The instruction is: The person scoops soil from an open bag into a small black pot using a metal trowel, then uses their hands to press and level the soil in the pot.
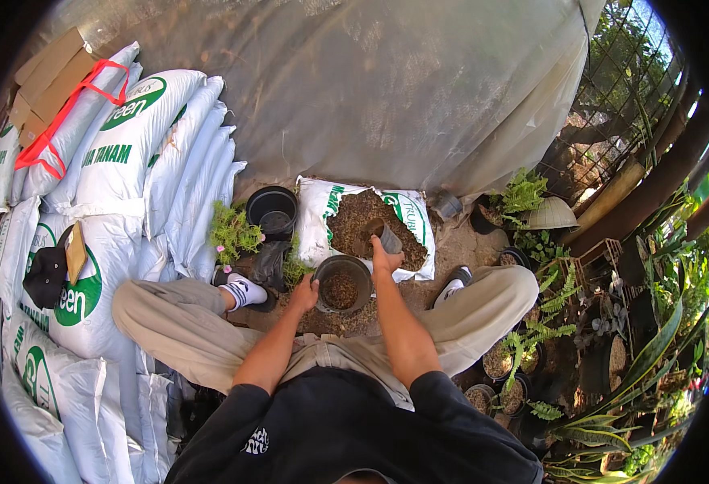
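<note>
Between my knees, my left hand grips the rim of a dark plastic plant pot. Loose brown potting mix covers the bottom of that pot. My right hand holds a small grey plastic cup, tilted with its mouth in the soil. This soil fills a white plastic sack that lies on its side, torn open along the top. The sack bears green printing. Whether soil is inside the cup I cannot tell.
Stacked white sacks rise on the left, with a black cap on them. An empty black pot and a pink-flowered plant stand left of the torn sack. Potted ferns crowd the right. Plastic sheeting hangs behind.
</note>
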Motion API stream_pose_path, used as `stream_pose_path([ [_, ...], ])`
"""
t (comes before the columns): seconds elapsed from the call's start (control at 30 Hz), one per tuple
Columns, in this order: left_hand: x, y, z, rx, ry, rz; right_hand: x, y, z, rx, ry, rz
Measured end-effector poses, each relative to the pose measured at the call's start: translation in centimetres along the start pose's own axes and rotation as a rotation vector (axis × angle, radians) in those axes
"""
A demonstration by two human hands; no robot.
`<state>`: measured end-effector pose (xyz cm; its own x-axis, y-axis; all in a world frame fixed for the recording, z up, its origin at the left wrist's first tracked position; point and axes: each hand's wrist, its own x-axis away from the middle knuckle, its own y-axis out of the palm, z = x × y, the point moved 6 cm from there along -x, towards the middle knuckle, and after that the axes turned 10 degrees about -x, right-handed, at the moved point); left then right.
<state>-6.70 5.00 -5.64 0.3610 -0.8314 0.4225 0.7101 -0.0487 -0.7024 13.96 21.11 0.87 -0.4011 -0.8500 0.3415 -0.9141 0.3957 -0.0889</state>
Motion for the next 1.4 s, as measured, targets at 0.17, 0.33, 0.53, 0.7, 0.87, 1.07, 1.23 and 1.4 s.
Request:
stream_pose_path([
  [0.17, -0.2, -0.2, 0.7, 0.021, -0.013, 0.023, -6.9, 1.7, -0.8, 0.183, -0.086, 0.014],
  [0.33, -0.7, 1.7, -0.7, -0.015, -0.097, 0.065, -9.7, 2.6, -0.6, 0.407, -0.084, 0.054],
  [0.53, -0.6, 1.6, -0.4, 0.025, -0.048, 0.095, -13.0, 4.5, 0.8, 0.340, -0.216, 0.010],
  [0.7, -1.1, 1.9, -1.2, 0.031, -0.026, 0.151, -10.5, 8.2, 0.8, 0.294, -0.196, 0.134],
  [0.87, -0.8, 1.2, -0.1, 0.050, -0.007, 0.176, -9.3, 10.9, 0.7, 0.349, -0.286, 0.058],
  [1.07, -1.1, 2.5, -1.1, 0.084, 0.050, 0.310, -8.5, 12.2, 0.1, 0.338, -0.331, -0.007],
  [1.23, -1.3, 2.3, -0.9, 0.137, 0.057, 0.287, -8.5, 12.6, 0.4, 0.381, -0.316, -0.127],
  [1.4, -1.2, 2.0, -0.7, 0.091, -0.023, 0.220, -7.7, 14.1, 2.1, 0.416, -0.305, -0.350],
])
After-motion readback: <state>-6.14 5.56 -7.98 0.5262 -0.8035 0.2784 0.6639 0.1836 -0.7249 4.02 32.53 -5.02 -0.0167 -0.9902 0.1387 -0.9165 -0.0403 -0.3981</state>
